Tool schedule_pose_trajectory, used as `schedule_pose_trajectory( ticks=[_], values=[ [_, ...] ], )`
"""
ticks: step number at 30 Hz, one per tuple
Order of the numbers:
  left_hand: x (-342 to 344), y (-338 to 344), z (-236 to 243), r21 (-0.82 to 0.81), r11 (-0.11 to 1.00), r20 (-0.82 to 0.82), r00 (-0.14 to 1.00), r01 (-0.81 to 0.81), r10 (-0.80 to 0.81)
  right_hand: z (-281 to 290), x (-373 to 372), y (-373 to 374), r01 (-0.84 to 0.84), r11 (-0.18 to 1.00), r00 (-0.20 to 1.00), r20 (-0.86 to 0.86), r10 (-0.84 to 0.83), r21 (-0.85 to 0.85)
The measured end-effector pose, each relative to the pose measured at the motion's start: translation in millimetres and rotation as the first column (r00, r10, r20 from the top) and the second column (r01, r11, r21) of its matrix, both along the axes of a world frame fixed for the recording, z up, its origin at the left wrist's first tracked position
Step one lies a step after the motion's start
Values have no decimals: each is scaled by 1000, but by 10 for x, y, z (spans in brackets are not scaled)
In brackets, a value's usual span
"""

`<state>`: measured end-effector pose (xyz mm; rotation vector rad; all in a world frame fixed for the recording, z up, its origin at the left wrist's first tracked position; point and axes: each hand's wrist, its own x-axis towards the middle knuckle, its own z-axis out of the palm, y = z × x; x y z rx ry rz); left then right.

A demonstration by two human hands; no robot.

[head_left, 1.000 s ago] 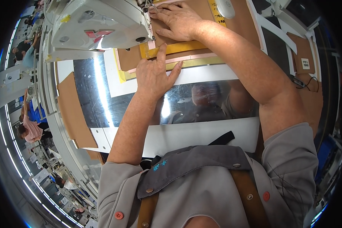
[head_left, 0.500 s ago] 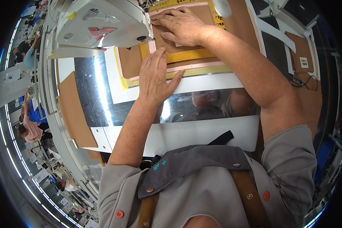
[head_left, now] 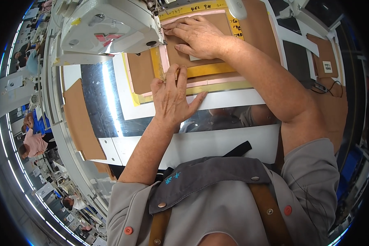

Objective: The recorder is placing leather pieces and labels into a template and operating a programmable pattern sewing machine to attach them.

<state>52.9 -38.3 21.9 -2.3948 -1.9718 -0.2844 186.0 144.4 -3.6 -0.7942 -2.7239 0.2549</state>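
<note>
A yellow rectangular frame (head_left: 209, 69) lies flat beside and partly under the head of a white sewing machine (head_left: 110, 33), with dark handwriting along its far and right sides. Inside the frame sits a brown panel (head_left: 218, 21), and a pink strip (head_left: 164, 57) runs along the frame's left inner edge. A larger brown sheet (head_left: 260, 39) spreads around the frame, over a white sheet (head_left: 242, 97) and a shiny metal plate (head_left: 96, 102) set in the white counter (head_left: 233, 147).

The right hand (head_left: 199, 37) rests palm down on the brown panel, clamped on nothing; its long fingers lie close together, pointing left toward the machine's needle area, and its thumb stands apart. The right forearm comes in from the right with the elbow bent, crossing the larger brown sheet. The left hand (head_left: 170, 98) is palm down at the frame's near left corner, fingers slightly bent and pointing away from the body, thumb spread to the right; its forearm slants up from below.
</note>
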Motion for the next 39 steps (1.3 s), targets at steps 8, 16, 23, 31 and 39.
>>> schedule_pose_trajectory(
  ticks=[8, 16, 23, 31, 39],
  values=[
    [40, -135, 44, -51, 999, -21, 1000, 0, -1, 22, 33, -90, -32, 999, 998, -52, 34, 30],
    [71, -267, 42, -57, 998, -34, 999, 11, -13, -3, 70, -216, -56, 998, 993, -105, 56, 11],
    [119, -383, 56, -53, 998, -71, 997, 18, -22, 2, 97, -348, -59, 998, 988, -140, 63, 32],
    [131, -503, 80, -17, 999, -73, 996, 42, -43, 52, 113, -488, -62, 998, 992, -106, 65, 30],
    [139, -527, 100, -22, 999, -69, 996, 48, -50, 40, 116, -538, -59, 997, 991, -115, 63, 43]
  ],
)
